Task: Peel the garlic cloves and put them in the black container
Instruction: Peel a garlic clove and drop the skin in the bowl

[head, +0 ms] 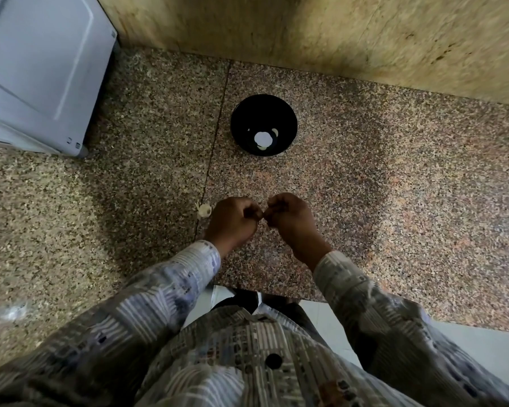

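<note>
View from above of a person standing at a speckled granite worktop (365, 186). The left hand (232, 220) and right hand (288, 218) are brought together just over the near part of the worktop, both with the fingers curled in and the fingertips meeting. Whatever they pinch is hidden by the fingers, so it cannot be told for sure that they are clamped on a clove, though the pose suggests one is being peeled. Just to the left of the left hand, a small pale garlic piece (204, 210) lies on the stone. The black container (247, 113) stands farther back, well apart from the hands and directly beyond them, and holds a few white peeled cloves (262, 138) at its bottom. The task looks to be partway through, at the peeling step. The next move would likely call for working the skin free with the fingertips, then reaching forward to drop the bare clove into the container. A white appliance (41, 69) stands at the far left.
</note>
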Available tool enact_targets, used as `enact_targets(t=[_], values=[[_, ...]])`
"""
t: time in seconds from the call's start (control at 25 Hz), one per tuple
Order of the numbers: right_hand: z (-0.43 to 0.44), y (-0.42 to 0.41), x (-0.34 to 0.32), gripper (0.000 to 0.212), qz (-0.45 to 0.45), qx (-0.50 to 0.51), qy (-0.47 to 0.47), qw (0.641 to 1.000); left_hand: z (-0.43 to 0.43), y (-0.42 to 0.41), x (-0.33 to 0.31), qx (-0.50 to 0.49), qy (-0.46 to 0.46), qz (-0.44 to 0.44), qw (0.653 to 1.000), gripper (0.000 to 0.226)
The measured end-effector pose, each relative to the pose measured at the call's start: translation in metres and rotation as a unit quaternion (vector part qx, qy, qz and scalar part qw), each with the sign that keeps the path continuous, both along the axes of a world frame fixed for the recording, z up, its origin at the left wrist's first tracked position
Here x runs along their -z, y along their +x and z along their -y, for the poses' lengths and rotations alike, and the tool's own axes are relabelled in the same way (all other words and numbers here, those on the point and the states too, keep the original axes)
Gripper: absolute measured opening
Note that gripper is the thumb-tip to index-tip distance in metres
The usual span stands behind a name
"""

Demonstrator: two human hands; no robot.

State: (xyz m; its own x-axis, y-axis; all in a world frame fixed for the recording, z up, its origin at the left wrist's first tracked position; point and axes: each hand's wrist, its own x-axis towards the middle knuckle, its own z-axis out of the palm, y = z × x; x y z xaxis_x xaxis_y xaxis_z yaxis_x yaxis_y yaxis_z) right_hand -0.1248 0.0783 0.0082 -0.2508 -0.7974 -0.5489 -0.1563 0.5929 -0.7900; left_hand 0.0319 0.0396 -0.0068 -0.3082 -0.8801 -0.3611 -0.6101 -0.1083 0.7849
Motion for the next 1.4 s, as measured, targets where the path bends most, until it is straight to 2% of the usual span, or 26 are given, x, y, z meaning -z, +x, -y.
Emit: enact_targets(t=[0.04,0.08,0.16,0.2,0.24,0.28,0.32,0.36,0.4,0.44,0.48,0.52,0.56,0.6,0.64,0.68,0.76,0.84,0.88,0.92,0.96,1.0,1.12,1.16,1.28,1.4], values=[[0.003,0.001,-0.005,0.006,0.13,0.091,0.099,0.982,-0.003,0.004,0.002,0.093,-0.162,0.043,0.981,0.008],[0.005,0.001,-0.008,0.011,0.23,0.151,0.171,0.946,-0.004,0.008,0.004,0.163,-0.263,0.06,0.949,0.009],[0.002,-0.001,-0.008,0.018,0.324,0.211,0.22,0.896,-0.004,0.014,0.011,0.227,-0.343,0.069,0.909,0.015],[0.0,0.001,-0.009,0.017,0.333,0.216,0.214,0.893,-0.006,0.014,0.012,0.223,-0.34,0.066,0.911,0.016],[-0.003,0.004,-0.011,0.015,0.311,0.204,0.184,0.91,-0.01,0.011,0.009,0.184,-0.292,0.053,0.937,0.015],[-0.009,0.005,-0.009,0.015,0.25,0.162,0.123,0.947,-0.011,0.007,0.004,0.103,-0.17,0.02,0.98,0.014],[-0.015,0.004,-0.005,0.017,0.144,0.093,0.041,0.984,-0.009,0.002,-0.002,-0.013,0.028,-0.041,0.999,0.014],[-0.021,0.002,-0.004,0.019,0.033,0.008,-0.036,0.999,-0.007,-0.001,-0.007,-0.115,0.239,-0.109,0.958,0.015],[-0.024,0.002,-0.003,0.02,-0.034,-0.055,-0.097,0.993,-0.007,-0.001,-0.01,-0.186,0.394,-0.169,0.884,0.017],[-0.027,0.001,-0.001,0.021,-0.053,-0.081,-0.13,0.987,-0.007,0.001,-0.008,-0.218,0.459,-0.208,0.836,0.018],[-0.027,0.002,-0.001,0.023,-0.025,-0.066,-0.135,0.988,-0.008,0.001,-0.008,-0.226,0.463,-0.224,0.827,0.018],[-0.026,0.004,-0.004,0.025,0.039,-0.007,-0.105,0.994,-0.011,0.002,-0.007,-0.207,0.398,-0.216,0.867,0.016],[-0.025,0.007,-0.004,0.027,0.116,0.056,-0.055,0.99,-0.016,0.003,-0.004,-0.151,0.26,-0.166,0.939,0.013],[-0.024,0.009,-0.002,0.027,0.165,0.11,-0.006,0.98,-0.02,0.005,-0.002,-0.057,0.079,-0.064,0.993,0.01],[-0.023,0.011,0.002,0.025,0.158,0.127,0.026,0.979,-0.024,0.008,0.001,0.033,-0.09,0.023,0.995,0.009],[-0.023,0.011,0.007,0.022,0.115,0.113,0.04,0.986,-0.028,0.009,0.004,0.093,-0.197,0.066,0.974,0.009],[-0.023,0.012,0.011,0.017,0.002,0.049,0.032,0.998,-0.03,0.011,0.007,0.112,-0.262,0.07,0.956,0.009],[-0.024,0.013,0.01,0.016,-0.047,0.014,0.009,0.999,-0.033,0.009,0.01,0.049,-0.202,0.058,0.976,0.007],[-0.026,0.012,0.01,0.019,-0.018,0.015,-0.009,1.0,-0.033,0.005,0.008,-0.026,-0.095,0.026,0.995,0.007],[-0.027,0.01,0.009,0.021,0.037,0.031,-0.017,0.999,-0.032,-0.001,0.005,-0.124,0.057,-0.043,0.99,0.008],[-0.03,0.009,0.007,0.024,0.081,0.038,-0.018,0.996,-0.032,-0.006,0.004,-0.188,0.177,-0.1,0.961,0.009],[-0.032,0.007,0.009,0.026,0.086,0.038,-0.013,0.996,-0.033,-0.008,0.004,-0.219,0.234,-0.131,0.938,0.01],[-0.034,0.005,0.014,0.025,-0.015,0.003,0.02,1.0,-0.038,-0.007,0.011,-0.129,0.116,-0.018,0.985,0.008],[-0.034,0.006,0.015,0.024,-0.032,-0.008,0.021,0.999,-0.04,-0.006,0.011,-0.136,0.124,-0.02,0.983,0.008],[-0.037,0.005,0.014,0.03,0.06,0.046,0.018,0.997,-0.042,-0.005,0.011,-0.222,0.24,-0.124,0.937,0.011],[-0.037,0.001,0.012,0.032,0.117,0.078,0.016,0.99,-0.043,-0.001,0.01,-0.218,0.287,-0.166,0.918,0.011]])
